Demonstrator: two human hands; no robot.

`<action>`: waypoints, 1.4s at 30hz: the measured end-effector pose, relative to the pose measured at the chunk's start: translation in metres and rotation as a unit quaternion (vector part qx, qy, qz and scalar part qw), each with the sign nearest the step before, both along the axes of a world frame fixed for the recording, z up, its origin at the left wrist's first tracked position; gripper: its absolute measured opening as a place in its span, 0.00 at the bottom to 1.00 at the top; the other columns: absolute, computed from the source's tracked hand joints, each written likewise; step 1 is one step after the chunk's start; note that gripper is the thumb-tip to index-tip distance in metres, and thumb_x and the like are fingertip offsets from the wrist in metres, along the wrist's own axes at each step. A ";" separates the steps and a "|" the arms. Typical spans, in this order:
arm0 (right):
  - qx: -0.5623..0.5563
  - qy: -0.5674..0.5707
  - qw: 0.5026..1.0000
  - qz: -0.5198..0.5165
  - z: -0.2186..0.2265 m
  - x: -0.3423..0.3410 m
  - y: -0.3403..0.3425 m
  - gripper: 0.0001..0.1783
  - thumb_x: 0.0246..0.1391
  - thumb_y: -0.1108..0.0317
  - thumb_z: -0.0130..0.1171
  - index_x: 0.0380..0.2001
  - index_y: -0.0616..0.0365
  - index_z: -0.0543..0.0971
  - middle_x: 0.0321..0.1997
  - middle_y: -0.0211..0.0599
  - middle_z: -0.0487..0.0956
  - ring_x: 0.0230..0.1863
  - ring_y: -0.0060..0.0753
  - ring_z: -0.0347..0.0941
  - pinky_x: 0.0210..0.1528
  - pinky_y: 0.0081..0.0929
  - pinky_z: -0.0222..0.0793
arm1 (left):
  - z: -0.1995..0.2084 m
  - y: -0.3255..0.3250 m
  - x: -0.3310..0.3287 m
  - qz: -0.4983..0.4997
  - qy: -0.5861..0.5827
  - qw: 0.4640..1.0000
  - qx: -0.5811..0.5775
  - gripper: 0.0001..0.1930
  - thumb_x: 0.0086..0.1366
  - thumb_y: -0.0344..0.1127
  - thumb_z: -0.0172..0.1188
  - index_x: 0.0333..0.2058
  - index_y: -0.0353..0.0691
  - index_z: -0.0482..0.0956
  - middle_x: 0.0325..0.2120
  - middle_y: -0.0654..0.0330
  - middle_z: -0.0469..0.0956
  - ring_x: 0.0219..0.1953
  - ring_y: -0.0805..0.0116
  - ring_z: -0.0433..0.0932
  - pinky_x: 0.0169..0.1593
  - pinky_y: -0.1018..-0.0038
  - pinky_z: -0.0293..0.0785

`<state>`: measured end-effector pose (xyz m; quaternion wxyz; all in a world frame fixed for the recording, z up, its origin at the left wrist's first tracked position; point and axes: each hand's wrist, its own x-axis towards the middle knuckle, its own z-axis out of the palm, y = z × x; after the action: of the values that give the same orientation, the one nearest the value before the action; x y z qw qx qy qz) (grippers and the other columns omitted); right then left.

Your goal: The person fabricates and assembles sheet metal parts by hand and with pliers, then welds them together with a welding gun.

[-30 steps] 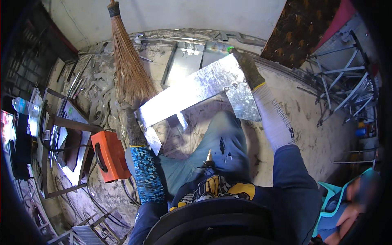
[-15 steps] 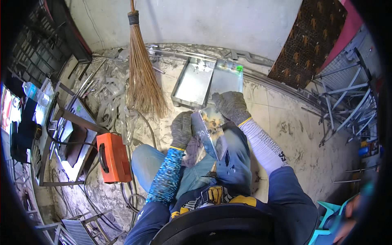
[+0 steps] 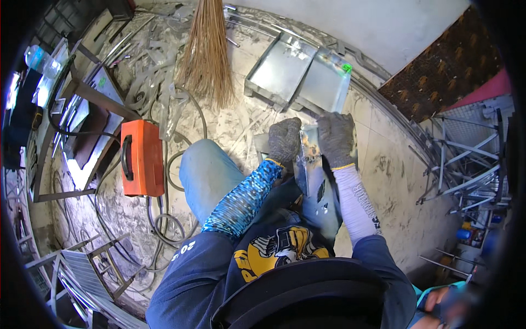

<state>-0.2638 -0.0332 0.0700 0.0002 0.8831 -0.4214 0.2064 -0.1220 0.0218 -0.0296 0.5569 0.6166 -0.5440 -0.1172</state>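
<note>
Both of my hands wear dark grey knit gloves. A thin metal sheet (image 3: pixel 310 171) with burnt, brownish marks near its far end stands tilted over my right thigh. My left hand (image 3: pixel 284 141) is closed at the sheet's left edge, fingers curled and their tips hidden. On the opposite side my right hand (image 3: pixel 336 138) grips the sheet's far right part, its fingers also bent out of sight. Just beyond the hands, a shallow metal tray (image 3: pixel 281 70) and a second flat metal piece (image 3: pixel 327 82) with a green mark lie side by side on the floor.
To my left stands an orange box-shaped machine (image 3: pixel 143 159) with a black handle and cables (image 3: pixel 164 225). A straw broom (image 3: pixel 207 60) leans farther off. Metal frames (image 3: pixel 468 148) crowd the right side; scrap and plastic (image 3: pixel 145 88) litter the floor. Another person's hand (image 3: pixel 438 299) shows lower right.
My view has swung round and downward. My left hand has come closer to the right one, and the metal sheet now stands steeper between them.
</note>
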 end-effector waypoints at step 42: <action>0.150 0.274 0.946 -0.086 -0.030 -0.037 -0.060 0.20 0.63 0.52 0.43 0.34 0.46 0.84 0.30 0.37 0.84 0.35 0.42 0.82 0.38 0.45 0.68 | 0.019 -0.195 0.117 -0.116 -0.415 0.880 0.199 0.11 0.63 0.45 0.56 0.33 0.47 0.82 0.32 0.52 0.83 0.39 0.46 0.81 0.44 0.52 0.73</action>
<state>-0.3008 -0.0929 0.0400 0.0007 0.8557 -0.5057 -0.1099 -0.0047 -0.1730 -0.0102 0.1285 0.6394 -0.7578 -0.0202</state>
